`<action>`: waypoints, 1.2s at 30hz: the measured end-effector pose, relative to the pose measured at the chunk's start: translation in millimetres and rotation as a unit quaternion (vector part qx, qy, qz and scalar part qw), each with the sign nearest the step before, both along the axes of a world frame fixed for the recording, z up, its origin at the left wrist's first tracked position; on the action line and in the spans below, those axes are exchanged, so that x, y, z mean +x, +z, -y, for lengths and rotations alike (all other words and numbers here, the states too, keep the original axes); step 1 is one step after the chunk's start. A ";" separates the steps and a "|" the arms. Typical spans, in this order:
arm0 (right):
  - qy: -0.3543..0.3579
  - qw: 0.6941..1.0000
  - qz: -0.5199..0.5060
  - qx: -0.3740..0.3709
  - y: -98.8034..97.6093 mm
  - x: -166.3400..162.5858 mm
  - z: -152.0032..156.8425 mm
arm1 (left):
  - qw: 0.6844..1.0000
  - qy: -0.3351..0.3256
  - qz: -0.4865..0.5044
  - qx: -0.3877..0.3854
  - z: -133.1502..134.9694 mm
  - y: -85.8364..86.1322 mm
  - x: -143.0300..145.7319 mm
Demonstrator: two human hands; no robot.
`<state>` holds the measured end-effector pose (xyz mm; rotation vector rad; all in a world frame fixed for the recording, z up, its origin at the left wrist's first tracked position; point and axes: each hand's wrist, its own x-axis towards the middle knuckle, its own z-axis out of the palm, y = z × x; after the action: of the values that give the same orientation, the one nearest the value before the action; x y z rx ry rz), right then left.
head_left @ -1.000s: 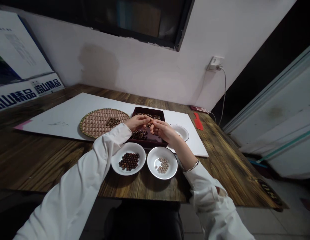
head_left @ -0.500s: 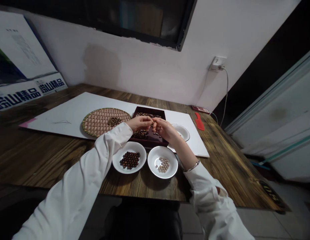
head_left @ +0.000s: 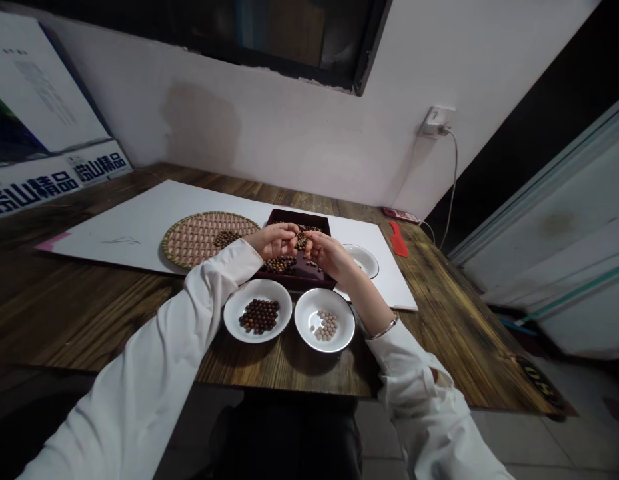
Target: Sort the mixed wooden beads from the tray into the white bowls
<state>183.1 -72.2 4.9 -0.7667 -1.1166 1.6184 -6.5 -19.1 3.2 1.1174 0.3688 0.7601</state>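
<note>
- The dark red box (head_left: 300, 283) of beads (head_left: 279, 264) sits on the table (head_left: 89, 313) just past two white bowls (head_left: 233, 308), its long axis running away from me toward the wall.
- My left hand (head_left: 274, 240) and right hand (head_left: 328, 252) hover over it, fingertips meeting, fingers curled shut; whatever they pinch is too small to tell.

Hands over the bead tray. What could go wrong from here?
Left hand and right hand meet fingertip to fingertip above the tray; a slipped bead could bounce out. The pale-bead bowl sits near the table edge beside the right wrist; a nudge might spill it.
</note>
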 end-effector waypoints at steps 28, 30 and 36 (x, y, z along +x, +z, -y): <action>-0.016 1.000 0.014 -0.019 5.9 -3.0 3.2 | 0.974 -0.210 -0.082 0.005 17.2 7.4 -12.4; -0.017 0.999 0.018 -0.021 6.5 -3.1 3.9 | 0.975 -0.202 -0.091 0.011 18.1 7.3 -12.0; -0.014 1.000 0.014 -0.020 6.1 -3.1 4.6 | 0.980 -0.165 -0.103 0.047 20.5 8.7 -10.0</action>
<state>180.0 -76.8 11.0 -0.8299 -1.0920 1.6150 -16.4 -39.6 11.9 1.3109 0.3133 0.3733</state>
